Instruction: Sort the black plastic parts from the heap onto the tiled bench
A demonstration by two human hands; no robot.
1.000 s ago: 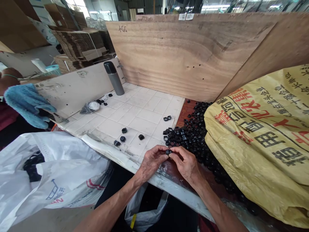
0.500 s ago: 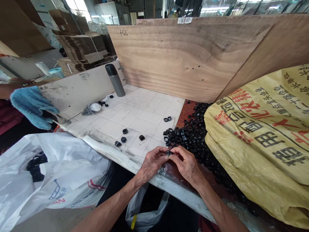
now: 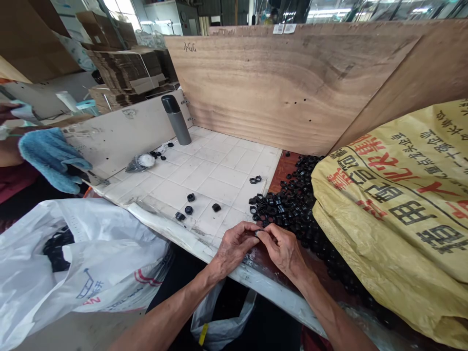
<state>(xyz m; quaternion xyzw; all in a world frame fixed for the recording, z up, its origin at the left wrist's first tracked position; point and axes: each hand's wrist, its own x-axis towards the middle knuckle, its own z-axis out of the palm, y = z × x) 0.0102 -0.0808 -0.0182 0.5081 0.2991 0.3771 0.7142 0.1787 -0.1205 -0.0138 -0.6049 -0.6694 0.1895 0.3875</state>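
Between the fingertips of both hands is a small black ring-shaped part point(image 3: 259, 232), mostly covered by the fingers. My left hand point(image 3: 236, 243) pinches it from the left, and my right hand point(image 3: 281, 246) grips it from the right, thumb and forefinger closed. Both hands are over the near edge of the table. Just beyond them lies a heap of similar black ring parts point(image 3: 280, 207) on a reddish-brown surface. Several loose black parts, one a nut-like piece point(image 3: 216, 207), rest on the white tiled top point(image 3: 208, 178) to the left.
A yellow sack point(image 3: 383, 209) borders the heap on the right. Wooden boards point(image 3: 256, 87) wall the back. A grey flask point(image 3: 179, 124) and a small plastic bag point(image 3: 141, 162) stand at the far left. White sacks point(image 3: 109, 243) hang below; another person's arm shows left.
The black part has turned between my fingertips and is now more hidden. Both hands stay in nearly the same place. At the far left, the other person's arm has shifted.
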